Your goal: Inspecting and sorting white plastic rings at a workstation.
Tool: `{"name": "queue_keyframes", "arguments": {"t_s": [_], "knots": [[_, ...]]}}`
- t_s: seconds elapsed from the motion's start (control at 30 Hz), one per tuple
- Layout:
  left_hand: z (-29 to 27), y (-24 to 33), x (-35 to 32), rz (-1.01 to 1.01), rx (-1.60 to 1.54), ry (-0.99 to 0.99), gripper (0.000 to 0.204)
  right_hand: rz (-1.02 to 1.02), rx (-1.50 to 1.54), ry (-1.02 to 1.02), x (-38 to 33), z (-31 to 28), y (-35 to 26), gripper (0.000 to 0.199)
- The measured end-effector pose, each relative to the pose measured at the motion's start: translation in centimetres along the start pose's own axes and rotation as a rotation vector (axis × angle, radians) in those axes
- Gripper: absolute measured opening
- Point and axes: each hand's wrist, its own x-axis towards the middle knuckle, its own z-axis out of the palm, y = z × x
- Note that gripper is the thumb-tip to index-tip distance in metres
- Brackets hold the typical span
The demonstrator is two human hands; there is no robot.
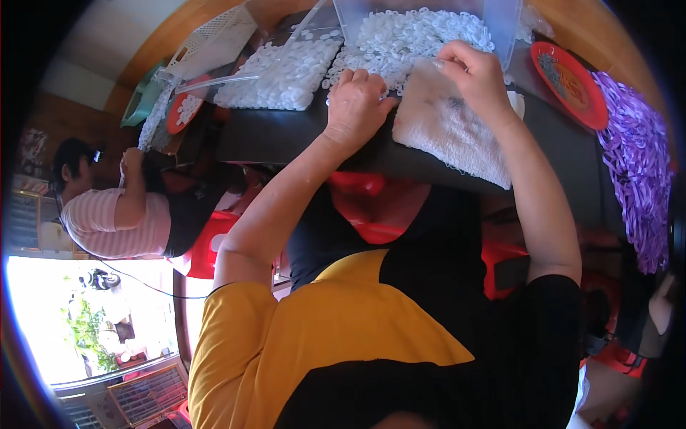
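My left hand [356, 109] rests at the front of a heap of small white plastic rings [421, 36], its fingers curled down. A bit of white shows beside its fingertips, but what they hold is hidden. Above the far edge of a stained white cloth [464, 139], my right hand [473, 77] is closed in a pinch. Whatever lies between its thumb and finger is too small to name. The cloth lies on the dark table [279, 136] and hangs toward its near edge. Left of the rings sits a flat pile of white plastic pieces [275, 75].
A clear plastic bin [504, 32] stands behind the rings. At the right are a red plate [597, 107] with small grey and orange parts and a hanging bunch of purple strips [632, 171]. Another person [118, 214] works at the left, near a red dish [175, 125] of white pieces.
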Motion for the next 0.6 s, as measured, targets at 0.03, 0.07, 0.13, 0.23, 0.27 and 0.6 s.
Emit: {"name": "queue_keyframes", "arguments": {"t_s": [0.03,0.07,0.13,0.23,0.27,0.6], "knots": [[0.0,0.1,-0.1,0.0,-0.003,-0.002,0.022,0.01,-0.007,-0.015,0.0,0.0,-0.1,0.008],[0.0,0.1,-0.2,-0.034,-0.01,-0.002,0.022,0.012,-0.008,-0.016,-0.1,0.0,-0.3,0.008],[0.1,-0.2,-0.2,-0.072,-0.009,-0.001,0.022,-0.004,0.008,-0.042,-0.1,0.2,-0.8,0.008],[0.1,-0.3,-0.1,-0.044,-0.01,-0.009,0.024,-0.033,0.02,-0.046,-0.1,0.3,-1.3,0.008],[0.0,-0.3,-0.1,-0.059,-0.048,-0.025,0.024,-0.031,0.022,-0.047,-0.2,0.3,-1.4,0.008],[-0.7,-0.3,-0.3,-0.055,-0.098,-0.005,0.02,-0.018,0.001,-0.064,-0.1,0.2,-1.5,0.006]]}}
